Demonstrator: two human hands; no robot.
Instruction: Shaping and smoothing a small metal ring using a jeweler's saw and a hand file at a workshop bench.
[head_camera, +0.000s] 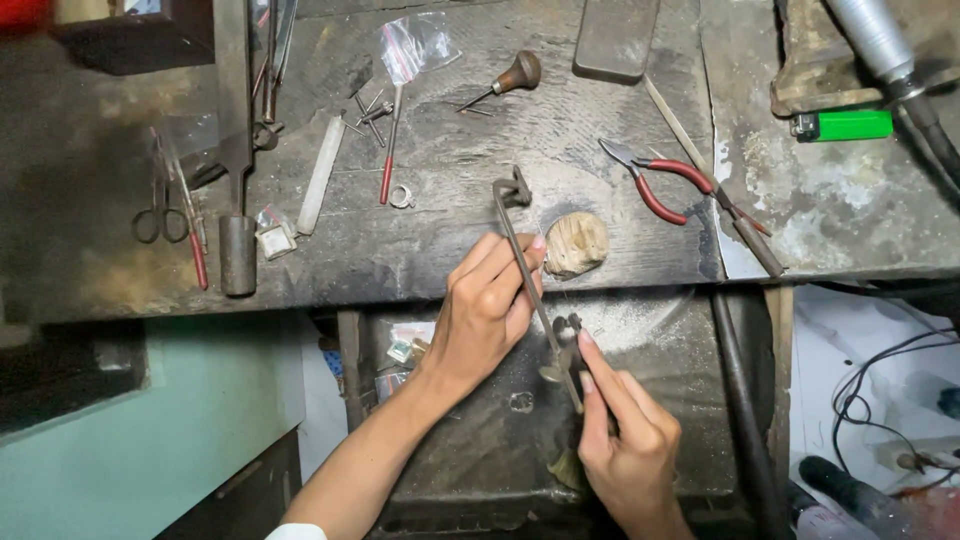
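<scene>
Seen from above, a person worked at a worn, dark wooden desk (450, 260) that filled the upper half of the frame. The left hand (485, 310), at centre, was closed around the thin frame of a jeweller's saw (530, 280), which ran slantwise from its clamp near the desk's edge down toward the lower centre, apparently so the tool stayed steady. The right hand (625, 440), at lower centre, pinched a small metal piece (565, 335) against the saw's lower end; what the piece was could not be made out. Both hands met over a tray (660, 330) below the desk's edge, a spot that would catch filings.

A rounded wooden bench peg (576, 243) jutted out just beside the left hand. Red-handled pliers (660, 185) lay to the upper right, within reach, and a green lighter (845, 125) farther right. Small scissors (160, 215) rested at the left, and a wooden-handled graver (505, 82) near the top centre.
</scene>
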